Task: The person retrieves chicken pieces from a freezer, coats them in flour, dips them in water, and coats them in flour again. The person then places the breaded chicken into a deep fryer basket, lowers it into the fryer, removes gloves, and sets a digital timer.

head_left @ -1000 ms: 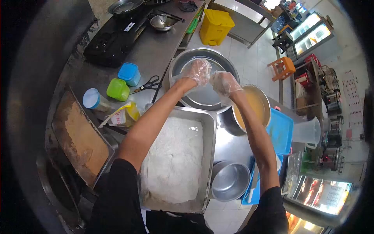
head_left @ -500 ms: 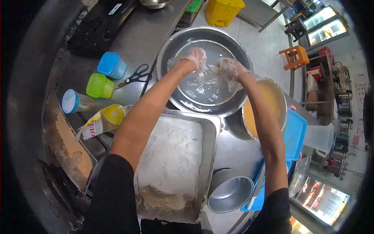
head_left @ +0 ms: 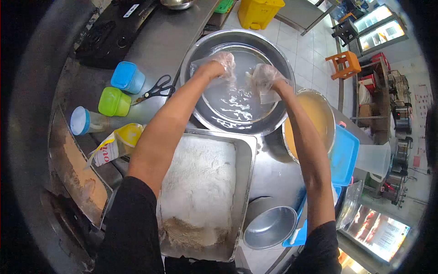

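Note:
Both hands wear clear, loose plastic gloves and are inside a wide round metal basin (head_left: 200, 107) of water. My left hand (head_left: 222, 64) is at the basin's far left part, with its fingers bent down and mostly hidden by the wrinkled plastic. On the right side, my right hand (head_left: 268, 78) points inward and down, and a small pale patch shows by its fingertips; I cannot make out what it is. Ripples catch the light on the water between them. Nearer to me, a rectangular metal tray (head_left: 246, 182) holds white flour (head_left: 200, 169) with a tan crumbly patch (head_left: 194, 233).
Right of the basin stands a pot of orange-yellow liquid (head_left: 315, 114), with a blue lid (head_left: 344, 155) and an empty metal pot (head_left: 270, 227) nearer. To the left are scissors (head_left: 157, 89), blue (head_left: 127, 77) and green tubs (head_left: 114, 102), and a yellow-white bag (head_left: 116, 144).
My hands have moved apart: the left has shifted slightly left and away from me, the right slightly nearer the basin's right wall. Ripples have spread over the water.

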`<act>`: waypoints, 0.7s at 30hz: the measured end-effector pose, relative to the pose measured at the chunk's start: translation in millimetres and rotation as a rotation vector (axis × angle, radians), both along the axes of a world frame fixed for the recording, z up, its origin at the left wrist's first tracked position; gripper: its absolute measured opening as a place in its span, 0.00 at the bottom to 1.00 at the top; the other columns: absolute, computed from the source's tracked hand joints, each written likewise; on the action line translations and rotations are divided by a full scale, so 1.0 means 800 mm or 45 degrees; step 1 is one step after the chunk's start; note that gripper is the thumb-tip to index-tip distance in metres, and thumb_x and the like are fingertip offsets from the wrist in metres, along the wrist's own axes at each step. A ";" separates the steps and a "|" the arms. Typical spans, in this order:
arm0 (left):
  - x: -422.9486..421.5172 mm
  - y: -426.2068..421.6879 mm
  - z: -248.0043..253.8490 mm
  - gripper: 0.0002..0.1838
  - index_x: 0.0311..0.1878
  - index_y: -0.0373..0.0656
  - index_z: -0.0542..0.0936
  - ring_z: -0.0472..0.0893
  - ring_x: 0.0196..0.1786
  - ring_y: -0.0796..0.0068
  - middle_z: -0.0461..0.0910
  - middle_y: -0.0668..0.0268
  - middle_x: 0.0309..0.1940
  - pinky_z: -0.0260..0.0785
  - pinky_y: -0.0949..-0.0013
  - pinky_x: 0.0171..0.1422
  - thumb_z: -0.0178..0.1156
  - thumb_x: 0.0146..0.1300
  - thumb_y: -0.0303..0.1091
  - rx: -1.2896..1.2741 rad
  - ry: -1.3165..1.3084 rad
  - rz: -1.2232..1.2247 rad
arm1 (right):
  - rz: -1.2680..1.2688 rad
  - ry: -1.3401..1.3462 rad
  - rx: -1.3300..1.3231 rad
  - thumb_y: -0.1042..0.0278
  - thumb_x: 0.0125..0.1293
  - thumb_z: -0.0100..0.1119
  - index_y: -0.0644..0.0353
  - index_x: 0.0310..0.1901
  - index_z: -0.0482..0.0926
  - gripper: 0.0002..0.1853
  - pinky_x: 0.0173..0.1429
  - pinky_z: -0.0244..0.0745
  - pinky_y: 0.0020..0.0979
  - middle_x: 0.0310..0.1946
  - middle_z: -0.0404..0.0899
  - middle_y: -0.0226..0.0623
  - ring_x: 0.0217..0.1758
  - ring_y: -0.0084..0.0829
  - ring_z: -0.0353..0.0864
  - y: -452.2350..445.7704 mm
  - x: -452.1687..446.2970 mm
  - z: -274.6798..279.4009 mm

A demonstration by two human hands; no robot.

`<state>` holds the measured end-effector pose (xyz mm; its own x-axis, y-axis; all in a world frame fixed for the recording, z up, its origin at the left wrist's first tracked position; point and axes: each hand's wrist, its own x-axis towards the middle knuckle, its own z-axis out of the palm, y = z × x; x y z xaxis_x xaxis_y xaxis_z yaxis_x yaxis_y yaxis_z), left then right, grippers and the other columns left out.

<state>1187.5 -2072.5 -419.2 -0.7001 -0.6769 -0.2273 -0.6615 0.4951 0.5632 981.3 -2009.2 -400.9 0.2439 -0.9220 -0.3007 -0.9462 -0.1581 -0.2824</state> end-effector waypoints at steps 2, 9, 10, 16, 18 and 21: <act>0.000 0.013 0.014 0.15 0.44 0.39 0.77 0.78 0.47 0.53 0.77 0.48 0.44 0.69 0.57 0.51 0.55 0.53 0.33 -0.019 0.153 0.044 | -0.057 -0.093 -0.180 0.50 0.57 0.54 0.60 0.33 0.80 0.19 0.49 0.73 0.38 0.33 0.81 0.46 0.38 0.44 0.80 0.019 0.020 0.012; 0.014 0.075 0.158 0.28 0.47 0.42 0.77 0.75 0.52 0.58 0.76 0.52 0.49 0.64 0.60 0.57 0.52 0.56 0.57 0.038 0.096 0.366 | -0.122 0.044 -0.440 0.61 0.49 0.64 0.55 0.40 0.79 0.16 0.48 0.73 0.31 0.37 0.80 0.38 0.40 0.32 0.79 0.019 0.010 0.120; 0.019 0.073 0.190 0.31 0.48 0.41 0.77 0.75 0.52 0.59 0.76 0.52 0.49 0.64 0.59 0.58 0.52 0.54 0.60 0.069 0.154 0.308 | -0.090 0.368 -0.217 0.63 0.49 0.64 0.55 0.43 0.78 0.17 0.49 0.73 0.30 0.40 0.79 0.37 0.44 0.30 0.78 0.027 0.041 0.198; -0.011 -0.007 0.222 0.28 0.47 0.41 0.78 0.76 0.50 0.63 0.77 0.53 0.47 0.64 0.60 0.58 0.53 0.55 0.57 -0.232 0.105 0.060 | 0.181 -0.202 -0.570 0.67 0.52 0.60 0.57 0.33 0.78 0.07 0.35 0.74 0.30 0.26 0.79 0.33 0.27 0.29 0.76 0.022 0.012 0.280; -0.002 0.016 0.185 0.27 0.48 0.41 0.77 0.74 0.53 0.58 0.75 0.49 0.49 0.64 0.59 0.58 0.52 0.55 0.54 -0.118 0.322 0.296 | 0.007 -0.185 -0.760 0.64 0.49 0.62 0.58 0.29 0.79 0.08 0.36 0.75 0.33 0.24 0.79 0.37 0.28 0.34 0.79 -0.009 -0.016 0.183; 0.024 0.087 0.145 0.25 0.47 0.39 0.77 0.72 0.57 0.50 0.73 0.44 0.51 0.63 0.57 0.59 0.47 0.58 0.50 0.027 -0.040 0.379 | 0.014 0.046 -0.892 0.65 0.48 0.61 0.59 0.32 0.81 0.10 0.41 0.76 0.32 0.29 0.80 0.41 0.33 0.35 0.81 -0.003 0.002 0.040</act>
<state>1206.8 -2003.2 -303.2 -0.4637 -0.8464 -0.2618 -0.7932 0.2649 0.5484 983.1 -2011.3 -369.1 0.2551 -0.8992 0.3555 -0.9505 -0.3007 -0.0785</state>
